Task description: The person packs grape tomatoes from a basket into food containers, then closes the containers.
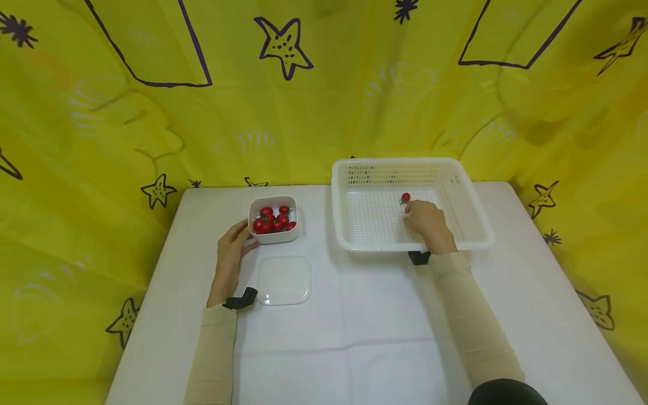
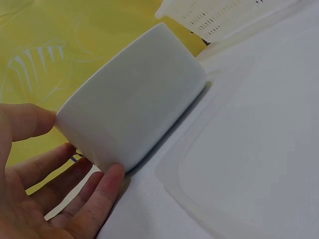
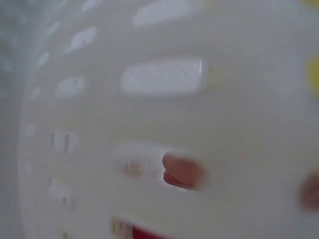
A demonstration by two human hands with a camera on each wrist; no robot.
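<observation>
Moving tomatoes one by one, you look barely started: a single tomato (image 1: 405, 197) lies on the floor of the basket (image 1: 471, 239), while the rest (image 1: 274, 219) fill the bowl (image 1: 274, 236) on the table (image 1: 354, 337). The lid (image 1: 284, 280) lies just before the bowl. Your right hand (image 1: 427, 222) is inside the basket, fingertips just beside the lone tomato; whether they pinch it or have let go, you cannot tell, as the wrist view is blurred. Your left hand (image 1: 230, 256) steadies the bowl, thumb and relaxed fingers (image 2: 99, 191) touching its wall.
</observation>
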